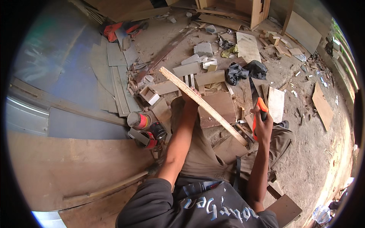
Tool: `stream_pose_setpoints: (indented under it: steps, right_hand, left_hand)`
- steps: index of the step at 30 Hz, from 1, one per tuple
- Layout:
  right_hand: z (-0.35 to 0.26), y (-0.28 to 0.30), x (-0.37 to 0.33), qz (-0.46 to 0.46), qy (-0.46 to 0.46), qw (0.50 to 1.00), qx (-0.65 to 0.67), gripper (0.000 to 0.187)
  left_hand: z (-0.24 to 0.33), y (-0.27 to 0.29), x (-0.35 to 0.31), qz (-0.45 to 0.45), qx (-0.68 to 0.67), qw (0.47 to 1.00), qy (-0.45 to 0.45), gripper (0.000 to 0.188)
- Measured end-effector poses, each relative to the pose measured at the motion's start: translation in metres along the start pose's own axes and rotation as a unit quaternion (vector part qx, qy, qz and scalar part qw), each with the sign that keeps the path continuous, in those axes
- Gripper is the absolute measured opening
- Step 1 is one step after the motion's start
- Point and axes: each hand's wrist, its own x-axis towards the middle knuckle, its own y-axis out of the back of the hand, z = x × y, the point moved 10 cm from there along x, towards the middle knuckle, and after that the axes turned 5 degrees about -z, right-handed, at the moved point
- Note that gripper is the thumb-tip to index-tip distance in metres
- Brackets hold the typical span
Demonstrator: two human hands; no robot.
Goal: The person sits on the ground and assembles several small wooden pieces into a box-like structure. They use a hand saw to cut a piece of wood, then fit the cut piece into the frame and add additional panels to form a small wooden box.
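A long, narrow strip of chipboard (215,114) with a rough, pale edge slants across my lap, from the far left down to the near right. My left hand (191,94) is closed round it near its middle, with part of the fingers hidden behind the wood. In my right hand (264,121) is a handsaw (261,105), gripped by its orange and black handle. Its dark blade points away from me and stands apart from the strip, to the right of it. Below the strip, a brown board (218,110) lies between my legs.
Opened paint tins (138,121) stand left of my knee. Black plastic bags (245,71), a concrete block (203,49) and board offcuts litter the floor ahead. Large sheets (76,163) lie at the left. A white panel (275,104) lies beyond my right hand.
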Motion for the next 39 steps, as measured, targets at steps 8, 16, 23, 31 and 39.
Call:
stream_pose_setpoints:
  steps: [8,16,23,31,39]
  right_hand:
    - [0.005,0.019,-0.01,-0.045,-0.009,0.999,-0.022,0.033]
    - [0.043,0.053,-0.021,-0.038,0.007,0.998,0.049,0.041]
    - [-0.015,0.014,-0.031,0.075,0.131,0.981,-0.121,0.053]
    - [0.017,0.045,-0.034,0.168,0.087,0.982,-0.01,0.044]
    - [0.014,0.062,-0.036,0.175,0.112,0.978,-0.007,0.038]
  left_hand:
    - [-0.04,-0.042,0.048,-0.118,0.012,0.993,0.022,0.084]
    - [-0.032,-0.04,0.045,0.464,0.168,0.858,-0.145,0.084]
    - [-0.027,-0.084,0.042,0.508,0.132,0.836,-0.157,0.076]
    - [-0.073,-0.094,0.028,0.59,0.134,0.784,-0.138,0.061]
    - [-0.073,-0.076,0.039,0.546,0.259,0.79,-0.098,0.035]
